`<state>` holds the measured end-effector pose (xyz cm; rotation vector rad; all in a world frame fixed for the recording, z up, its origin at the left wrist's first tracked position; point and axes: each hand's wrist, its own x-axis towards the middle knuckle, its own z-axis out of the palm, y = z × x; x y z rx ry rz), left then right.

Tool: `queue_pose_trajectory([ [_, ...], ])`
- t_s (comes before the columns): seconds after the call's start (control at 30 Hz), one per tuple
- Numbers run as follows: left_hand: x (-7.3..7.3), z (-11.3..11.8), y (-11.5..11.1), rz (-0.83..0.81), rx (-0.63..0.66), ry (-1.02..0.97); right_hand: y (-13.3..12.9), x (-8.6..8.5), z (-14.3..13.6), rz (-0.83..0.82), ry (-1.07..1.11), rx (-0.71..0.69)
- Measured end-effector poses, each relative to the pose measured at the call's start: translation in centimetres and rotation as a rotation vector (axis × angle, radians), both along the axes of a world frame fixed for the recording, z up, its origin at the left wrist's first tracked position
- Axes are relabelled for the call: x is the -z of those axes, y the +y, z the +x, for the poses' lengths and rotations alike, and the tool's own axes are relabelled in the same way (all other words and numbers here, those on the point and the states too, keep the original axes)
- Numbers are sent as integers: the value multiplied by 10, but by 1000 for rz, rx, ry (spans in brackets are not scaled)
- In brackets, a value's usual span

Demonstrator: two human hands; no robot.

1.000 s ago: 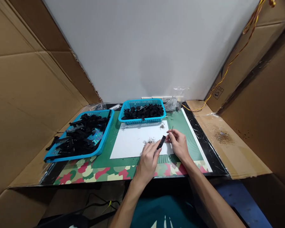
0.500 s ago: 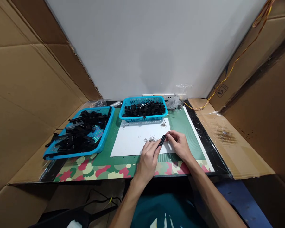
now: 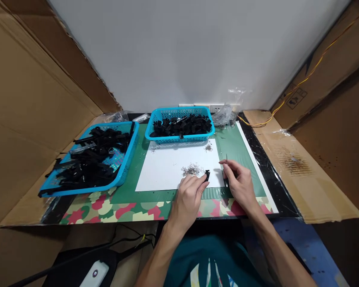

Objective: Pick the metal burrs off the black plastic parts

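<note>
Over the near edge of the white sheet (image 3: pixel 158 171), my left hand (image 3: pixel 188 196) grips a small black plastic part (image 3: pixel 207 175) between thumb and fingers, its far end sticking out. My right hand (image 3: pixel 241 184) is apart from it, to the right, pinching a thin, pointed tool (image 3: pixel 226 158) whose tip points up; its exact kind is unclear. Just beyond my left fingers is a loose pile of tiny, thin metal pieces (image 3: pixel 192 169). A smaller brownish pile (image 3: pixel 208 148) lies farther back on the sheet.
A blue basket (image 3: pixel 179 139) of black parts stands behind the sheet. Another blue basket (image 3: pixel 129 157), heaped with longer black parts, is at left. Clear plastic bags (image 3: pixel 224 116) lie by the wall. Cardboard panels (image 3: pixel 332 119) flank the table; a yellow cable (image 3: pixel 309 75) hangs right.
My right hand has moved right, away from the black part, carrying the thin tool. My left hand keeps its grip on the part. The camera view has shifted slightly.
</note>
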<state>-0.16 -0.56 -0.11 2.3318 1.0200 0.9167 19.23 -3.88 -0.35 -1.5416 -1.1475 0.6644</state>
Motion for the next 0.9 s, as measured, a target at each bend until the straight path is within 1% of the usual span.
queue_pose_trajectory([
  [0.03,0,0,0,-2,6,5,-5,0,3,-28,-67,23],
  [0.07,0,0,-1,-5,10,7,-10,-1,6,-48,-129,7],
  [0.17,-1,1,-1,-1,25,20,-20,-4,15,-113,-296,-124],
  [0.2,-1,1,-1,7,30,32,-21,-6,17,-114,-332,-170],
  [0.27,-2,2,-1,25,28,63,-20,-10,20,-93,-378,-213],
  [0.37,-5,2,-2,29,30,67,-12,-14,22,-58,-398,-254],
  [0.43,-7,1,-2,-9,50,62,-6,-17,22,-43,-400,-288],
  [0.53,-9,0,-3,-71,64,80,2,-18,21,-61,-420,-339],
  [0.63,-9,-1,-4,-83,56,78,6,-18,20,-88,-450,-378],
  [0.9,-8,-3,-4,-80,66,76,7,-18,19,-131,-473,-394],
])
